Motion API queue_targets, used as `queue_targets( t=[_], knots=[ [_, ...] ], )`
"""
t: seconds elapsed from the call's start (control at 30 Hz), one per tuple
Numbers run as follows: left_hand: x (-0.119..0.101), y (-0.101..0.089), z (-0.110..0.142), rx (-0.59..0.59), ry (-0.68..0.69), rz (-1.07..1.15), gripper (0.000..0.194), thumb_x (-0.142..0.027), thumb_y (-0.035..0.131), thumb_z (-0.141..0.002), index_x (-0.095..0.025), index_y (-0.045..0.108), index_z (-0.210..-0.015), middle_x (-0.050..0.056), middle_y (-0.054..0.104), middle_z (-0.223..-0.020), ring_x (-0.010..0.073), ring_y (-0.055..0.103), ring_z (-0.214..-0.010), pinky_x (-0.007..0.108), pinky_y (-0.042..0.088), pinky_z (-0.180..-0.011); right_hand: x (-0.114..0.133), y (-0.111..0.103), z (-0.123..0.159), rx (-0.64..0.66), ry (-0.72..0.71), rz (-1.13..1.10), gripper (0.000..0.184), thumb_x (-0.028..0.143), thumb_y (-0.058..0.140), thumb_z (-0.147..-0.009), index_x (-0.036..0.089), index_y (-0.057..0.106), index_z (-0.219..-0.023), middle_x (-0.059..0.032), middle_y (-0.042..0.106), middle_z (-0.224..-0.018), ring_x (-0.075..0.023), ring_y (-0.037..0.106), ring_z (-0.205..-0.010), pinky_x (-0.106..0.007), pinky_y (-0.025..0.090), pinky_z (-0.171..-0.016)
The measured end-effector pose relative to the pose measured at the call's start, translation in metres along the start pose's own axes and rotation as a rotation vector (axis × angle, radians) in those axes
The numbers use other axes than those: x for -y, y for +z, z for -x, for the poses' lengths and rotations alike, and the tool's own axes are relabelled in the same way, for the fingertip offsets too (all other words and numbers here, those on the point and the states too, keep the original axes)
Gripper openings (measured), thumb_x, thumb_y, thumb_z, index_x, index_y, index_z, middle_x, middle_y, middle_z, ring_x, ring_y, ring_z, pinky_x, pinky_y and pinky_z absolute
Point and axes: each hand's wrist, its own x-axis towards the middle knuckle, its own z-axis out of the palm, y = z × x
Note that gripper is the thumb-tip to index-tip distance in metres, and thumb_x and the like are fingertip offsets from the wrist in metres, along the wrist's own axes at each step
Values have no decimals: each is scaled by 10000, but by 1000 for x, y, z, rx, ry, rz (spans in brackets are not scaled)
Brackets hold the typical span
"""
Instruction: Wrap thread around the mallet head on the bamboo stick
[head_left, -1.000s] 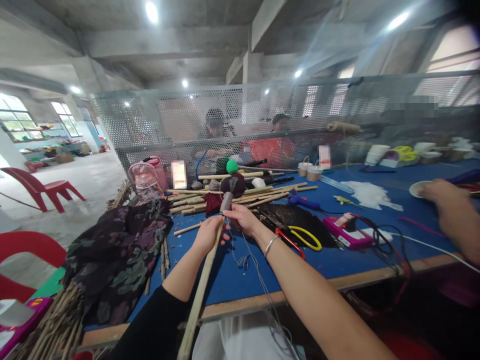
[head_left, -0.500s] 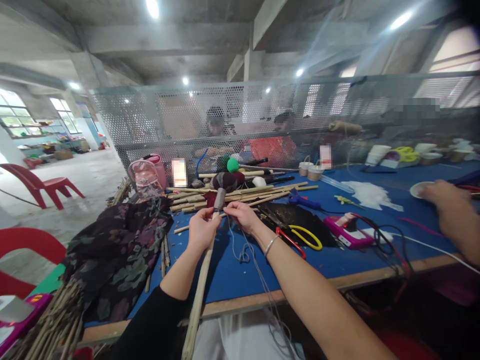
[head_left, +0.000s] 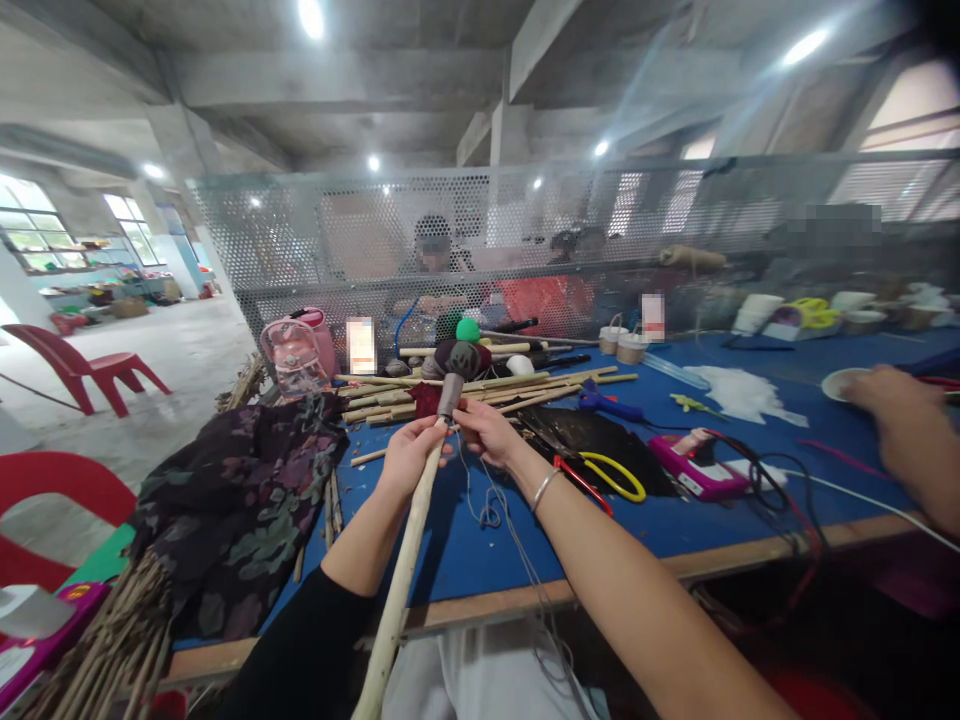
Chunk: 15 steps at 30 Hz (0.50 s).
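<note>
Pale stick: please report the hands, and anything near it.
Left hand holds pale stick. Right hand at grey end piece, hold unclear. Scissors lie to the right, apart from stick.

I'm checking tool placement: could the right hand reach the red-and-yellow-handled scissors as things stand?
Probably yes: the scissors lie beside the right forearm with nothing visibly blocking them, though the right hand is busy at the tip of the wooden stick.

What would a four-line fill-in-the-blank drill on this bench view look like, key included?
1. The long pale wooden stick runs down from the person's ____ hand.
2. The shiny silver metal bangle circles the ____ wrist.
3. The large metal scissors have one red handle and one ____ handle.
4. The flat, wood-edged tabletop is coloured ____.

Missing words: left; right; yellow; blue.
</note>
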Motion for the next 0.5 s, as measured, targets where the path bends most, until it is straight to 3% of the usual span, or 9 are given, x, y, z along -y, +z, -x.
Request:
queue_targets(
  t=[0.07,0.17,0.37,0.5],
  knots=[
    [5,-1,-2,83,-98,43,204,-221,592,-734,-89,612,-888,100,658,-814,110,615,-577,177,483,-461,-3,-1,1,22,33,-18,303,366,678,-656,175,484,-791,113,333,-441,-22,168,-327,-165,86,-298],
    [17,1,-3,131,-214,-35,207,-263,555,-765,-91,607,-868,109,656,-775,140,634,-590,214,501,-499,-10,-1,-1,-63,88,48,297,331,686,-629,168,461,-733,100,387,-442,-17,225,-306,-160,95,-283],
    [31,11,-1,-149,95,-424,315,-236,681,-653,-133,538,-914,12,610,-602,118,564,-442,202,429,-415,-19,7,-7,-138,133,134,246,290,654,-639,169,449,-702,75,468,-442,-34,318,-293,-164,168,-276],
    [25,8,-2,-111,114,-362,175,-196,638,-680,-132,559,-821,-3,581,-559,101,538,-430,199,429,-422,-15,12,-7,-156,77,149,256,324,657,-648,173,460,-711,91,440,-427,-32,299,-293,-171,160,-287]
  ],
)
